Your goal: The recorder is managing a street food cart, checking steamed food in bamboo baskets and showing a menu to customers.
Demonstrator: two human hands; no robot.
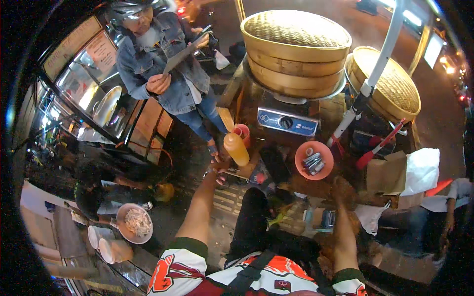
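Note:
My left hand [218, 168] reaches forward to the near edge of a dark stall counter, right beside a tilted orange-yellow squeeze bottle [236, 148]. Whether it grips the bottle is unclear. A red cup [243, 133] stands just behind the bottle. My right hand [340, 187] sits in shadow at the counter edge, just below an orange plate [313, 160] holding small metal pieces. Its fingers are too dark to read.
A stack of bamboo steamers [296, 49] sits on a burner with a knob [286, 121]. A second steamer [390, 86], a white pole [382, 54], red-handled tongs [379, 146], brown paper bags [387, 173] and white bags [423, 170] lie right. A person in a denim jacket [163, 64] stands across. A food pan [136, 223] sits lower left.

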